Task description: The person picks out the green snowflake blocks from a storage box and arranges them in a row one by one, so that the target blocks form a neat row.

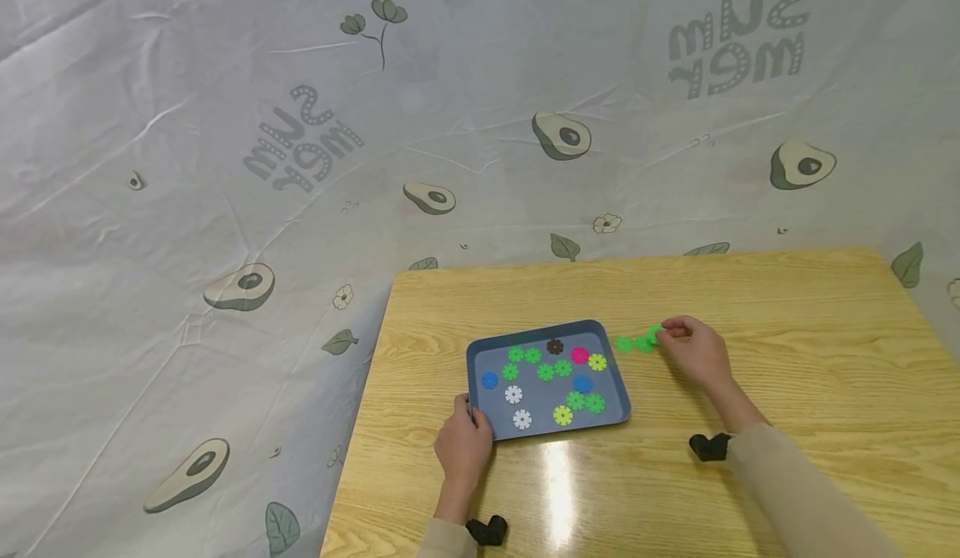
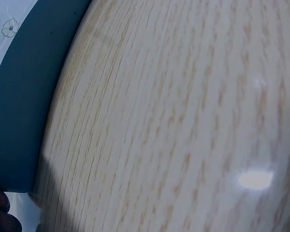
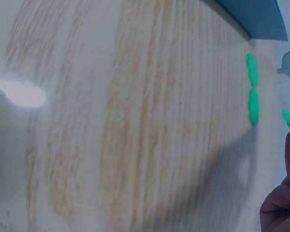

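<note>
My left hand point(image 1: 462, 441) grips the near left corner of a blue-grey tray point(image 1: 555, 434); in the left wrist view only its fingertips show, beside the tray wall point(image 2: 24, 106). Inside the tray lie flat notched plastic discs: several green discs point(image 1: 546, 372), white discs point(image 1: 513, 394), yellow discs point(image 1: 562, 415), blue discs point(image 1: 490, 380), a pink disc point(image 1: 579, 355) and a brown disc point(image 1: 554, 346). Right of the tray, my right hand point(image 1: 696, 354) pinches a green disc point(image 1: 655, 333), held above the table in the right wrist view. Two green discs point(image 3: 253, 89) lie in a row on the tabletop.
The wooden table point(image 1: 817, 349) extends to the right and in front of the tray. Behind and to the left hangs a pale printed cloth point(image 1: 480, 108). A black wrist mount point(image 1: 710, 447) sits by the right sleeve, another point(image 1: 487, 530) by the left.
</note>
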### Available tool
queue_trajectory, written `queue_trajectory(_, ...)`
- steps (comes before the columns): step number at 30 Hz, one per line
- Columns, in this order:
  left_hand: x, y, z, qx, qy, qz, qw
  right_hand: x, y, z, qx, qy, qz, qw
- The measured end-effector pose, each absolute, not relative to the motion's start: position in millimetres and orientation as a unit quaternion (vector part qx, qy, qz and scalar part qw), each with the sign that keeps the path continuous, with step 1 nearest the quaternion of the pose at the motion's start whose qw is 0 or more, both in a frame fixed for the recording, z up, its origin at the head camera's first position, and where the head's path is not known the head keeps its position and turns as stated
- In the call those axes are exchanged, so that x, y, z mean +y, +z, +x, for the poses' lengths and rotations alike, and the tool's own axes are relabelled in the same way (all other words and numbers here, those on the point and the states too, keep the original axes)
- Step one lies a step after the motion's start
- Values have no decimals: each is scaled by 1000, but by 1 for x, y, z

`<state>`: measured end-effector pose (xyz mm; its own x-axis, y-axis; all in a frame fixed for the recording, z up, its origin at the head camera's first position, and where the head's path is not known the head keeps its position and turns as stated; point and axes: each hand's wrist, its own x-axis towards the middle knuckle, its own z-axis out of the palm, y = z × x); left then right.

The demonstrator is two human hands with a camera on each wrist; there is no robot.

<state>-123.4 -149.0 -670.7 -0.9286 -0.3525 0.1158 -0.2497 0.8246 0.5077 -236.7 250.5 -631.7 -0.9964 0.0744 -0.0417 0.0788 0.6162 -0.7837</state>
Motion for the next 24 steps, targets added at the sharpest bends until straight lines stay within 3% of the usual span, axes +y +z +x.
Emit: queue_trajectory(24,-148,-669,-123,-950,-249,156,102,257,-652,-235,911,-403,86,30)
